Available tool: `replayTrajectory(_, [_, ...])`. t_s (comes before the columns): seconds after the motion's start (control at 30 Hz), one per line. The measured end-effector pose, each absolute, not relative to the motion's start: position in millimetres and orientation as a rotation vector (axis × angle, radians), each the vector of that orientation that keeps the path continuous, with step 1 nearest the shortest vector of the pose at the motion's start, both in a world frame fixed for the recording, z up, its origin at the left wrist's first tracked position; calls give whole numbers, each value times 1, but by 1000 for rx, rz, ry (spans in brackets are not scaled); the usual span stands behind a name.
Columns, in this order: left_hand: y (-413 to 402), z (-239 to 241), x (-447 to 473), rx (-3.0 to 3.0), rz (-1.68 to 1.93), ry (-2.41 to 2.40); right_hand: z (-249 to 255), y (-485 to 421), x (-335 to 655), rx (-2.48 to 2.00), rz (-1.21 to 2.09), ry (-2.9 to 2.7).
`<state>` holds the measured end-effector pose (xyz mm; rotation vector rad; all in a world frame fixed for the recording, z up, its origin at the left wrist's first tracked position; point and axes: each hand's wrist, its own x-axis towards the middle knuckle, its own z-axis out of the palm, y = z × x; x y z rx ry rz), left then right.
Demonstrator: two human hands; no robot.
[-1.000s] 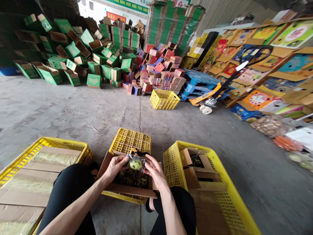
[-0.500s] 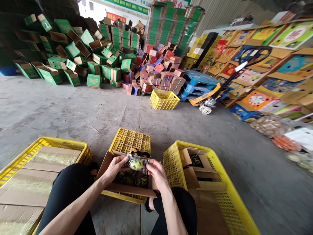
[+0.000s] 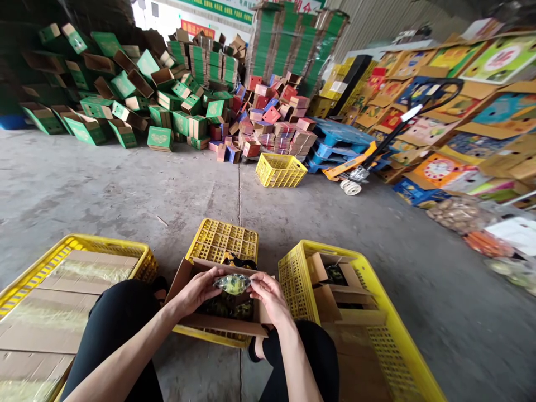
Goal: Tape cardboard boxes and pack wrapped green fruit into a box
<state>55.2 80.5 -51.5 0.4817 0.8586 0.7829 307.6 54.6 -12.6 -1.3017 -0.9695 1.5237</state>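
Since half a second ago, the wrapped packet (image 3: 233,284) has tipped from facing up to lying flatter and a little lower between the two hands, which have drawn closer together.

From the head camera, the left hand (image 3: 200,291) pinches the packet's left end with thumb and curled fingers, and the right hand (image 3: 270,295) grips its right end the same way, both closed on the clear wrapper. Something yellow-green shows through the wrapper. The packet sits just above an open cardboard box (image 3: 218,322), which rests on an upturned yellow crate (image 3: 221,241) between the person's knees. Just beside it on the right is a second yellow crate (image 3: 377,290) holding open cartons. On the left is a cardboard-lined crate (image 3: 79,243). Green boxes (image 3: 125,100) are heaped well beyond on the concrete floor (image 3: 125,190).
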Motion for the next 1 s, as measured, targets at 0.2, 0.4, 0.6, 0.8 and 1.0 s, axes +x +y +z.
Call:
replayTrajectory(0.2, [78,-55,53,488,653,852,-13,55,306,-1273,1477,-1051])
replayTrajectory(0.4, [77,-56,53,562,851,815,-18,55,308,-1220,1469,-976])
replayTrajectory(0.6, [79,-54,54,603,924,845,-18,56,308,-1247,1472,-834])
replayTrajectory(0.8, [78,-52,58,630,940,833,-20,55,306,-1358,1519,-852])
replayTrajectory(1.0, [75,-48,57,636,827,747,-20,54,305,-1360,1494,-895])
